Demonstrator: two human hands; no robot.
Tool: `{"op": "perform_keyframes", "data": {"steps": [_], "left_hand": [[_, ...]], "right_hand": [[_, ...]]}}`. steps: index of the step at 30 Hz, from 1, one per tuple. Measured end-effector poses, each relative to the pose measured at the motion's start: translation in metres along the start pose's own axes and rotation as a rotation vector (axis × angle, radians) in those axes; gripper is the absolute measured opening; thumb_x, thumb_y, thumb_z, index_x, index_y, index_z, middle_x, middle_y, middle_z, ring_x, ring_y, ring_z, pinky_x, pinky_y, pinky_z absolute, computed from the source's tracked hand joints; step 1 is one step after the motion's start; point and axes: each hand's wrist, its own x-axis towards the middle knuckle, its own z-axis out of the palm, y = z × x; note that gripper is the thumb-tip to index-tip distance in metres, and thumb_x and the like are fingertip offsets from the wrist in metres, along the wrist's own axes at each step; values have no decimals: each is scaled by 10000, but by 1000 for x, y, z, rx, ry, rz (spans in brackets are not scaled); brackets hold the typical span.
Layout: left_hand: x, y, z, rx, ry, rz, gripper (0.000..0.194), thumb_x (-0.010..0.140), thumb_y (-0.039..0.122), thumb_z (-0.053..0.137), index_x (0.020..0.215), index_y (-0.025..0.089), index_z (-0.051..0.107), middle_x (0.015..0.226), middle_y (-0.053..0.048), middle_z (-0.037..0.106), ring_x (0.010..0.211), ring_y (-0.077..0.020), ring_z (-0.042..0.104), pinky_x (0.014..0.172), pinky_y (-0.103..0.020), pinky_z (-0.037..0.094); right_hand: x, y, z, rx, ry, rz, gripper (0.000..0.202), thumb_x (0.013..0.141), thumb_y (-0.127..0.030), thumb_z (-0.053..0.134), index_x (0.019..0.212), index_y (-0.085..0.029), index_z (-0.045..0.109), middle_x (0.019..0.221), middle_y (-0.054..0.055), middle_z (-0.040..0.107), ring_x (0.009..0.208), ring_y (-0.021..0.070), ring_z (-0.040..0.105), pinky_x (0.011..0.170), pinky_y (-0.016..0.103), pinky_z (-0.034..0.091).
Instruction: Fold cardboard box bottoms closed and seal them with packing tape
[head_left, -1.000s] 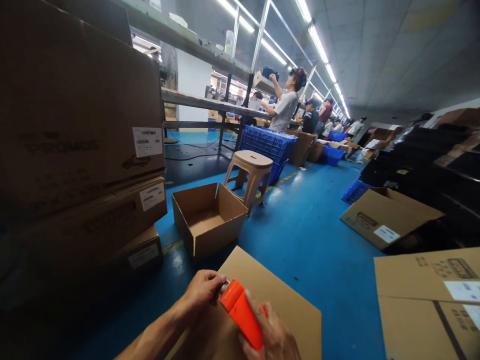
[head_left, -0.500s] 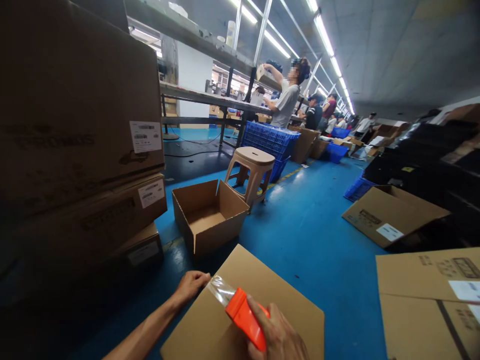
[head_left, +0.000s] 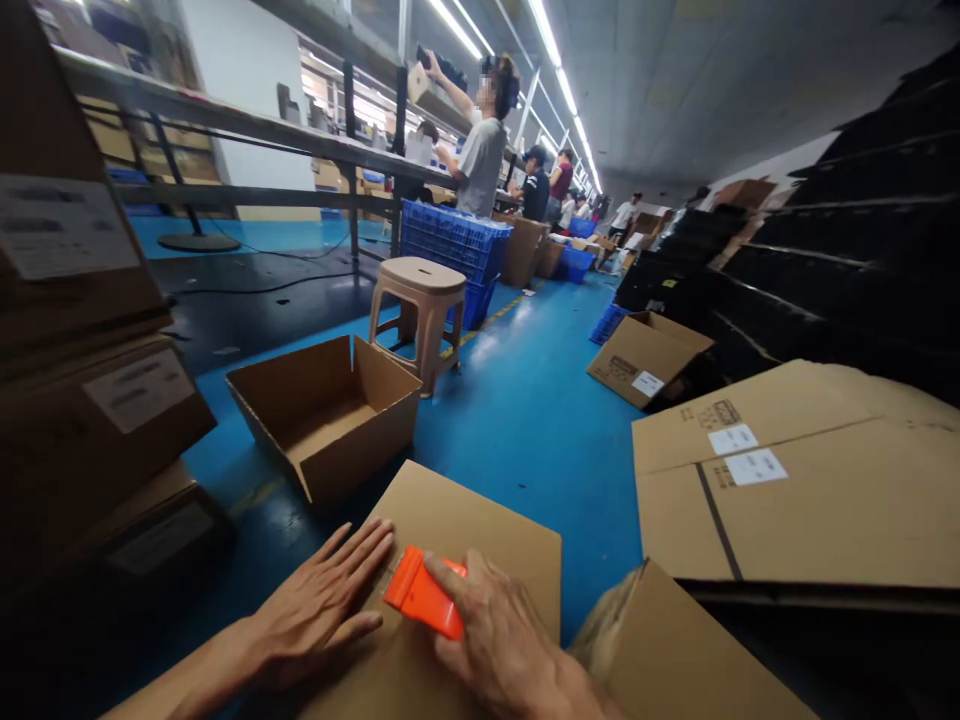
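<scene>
Dispenser (head_left: 426,598): was gripped in right hand (head_left: 495,622), fingers closed around it. Was held at top of carton (head_left: 480,520), just beside left hand (head_left: 322,600); could not tell whether touching carton. Left hand: was laid flat on carton, palm down, fingers extended and slightly apart. Beyond carton: noted open box (head_left: 367,440), with stool (head_left: 424,275) just behind. Past stool: noted blue crates (head_left: 457,240). At right: noted labelled box (head_left: 840,500). At far left: noted stacked boxes (head_left: 172,425).
</scene>
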Motion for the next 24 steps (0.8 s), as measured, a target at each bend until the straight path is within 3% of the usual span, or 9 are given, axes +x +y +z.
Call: {"op": "perform_keyframes", "data": {"steps": [3,5,8,11,14,18,21,24], "left_hand": [[-1,-4,8,128,90,51,896,981,663,473,1657,268,38,1715,-64,177,1595,-271,224,1324,-405,-6],[0,-4,9,173,121,63,918,968,683,482,1661,259,55,1710,-67,211,1589,-264,245,1307,-369,-67],[2,-1,6,199,148,61,936,954,697,496,1662,272,57,1705,-66,255,1573,-264,295,1304,-351,3],[3,-2,4,225,163,67,944,948,702,503,1662,273,59,1699,-67,279,1564,-270,319,1298,-353,70],[3,-3,5,256,180,88,949,942,703,512,1660,253,85,1690,-79,296,1559,-281,328,1289,-358,118],[4,-2,2,293,202,105,941,944,691,523,1659,245,105,1677,-81,321,1549,-273,351,1276,-349,170],[4,0,-3,289,196,92,939,936,687,543,1658,267,114,1677,-67,322,1539,-269,371,1285,-345,182],[3,1,-4,204,130,51,942,929,670,564,1654,318,77,1683,-51,296,1537,-291,371,1287,-397,270]], "right_hand": [[-18,21,-5,4,-81,55,768,856,-264,641,1560,-377,355,1452,181,561,1356,383,575,1123,560,517],[-36,49,-4,-21,-99,56,771,840,-259,653,1552,-364,378,1375,180,601,1282,374,622,1075,556,549],[-72,100,1,-87,-24,-26,733,827,-224,633,1527,-323,441,1164,151,673,1064,312,702,919,490,628],[-111,151,10,-190,144,-102,763,754,-131,631,1486,-308,504,1078,117,705,925,252,722,790,367,652],[-143,194,27,-309,303,-146,847,687,-79,629,1484,-334,498,1090,94,735,926,243,746,758,312,657],[-162,242,62,-376,373,-127,859,728,-135,648,1527,-363,431,1221,92,734,1094,264,745,858,336,662],[-168,259,81,-361,361,-111,846,749,-169,670,1533,-364,418,1317,114,712,1186,286,717,920,370,653],[-167,246,78,-323,336,-27,774,768,-164,672,1487,-383,488,1320,135,718,1193,309,715,929,419,658]]}}
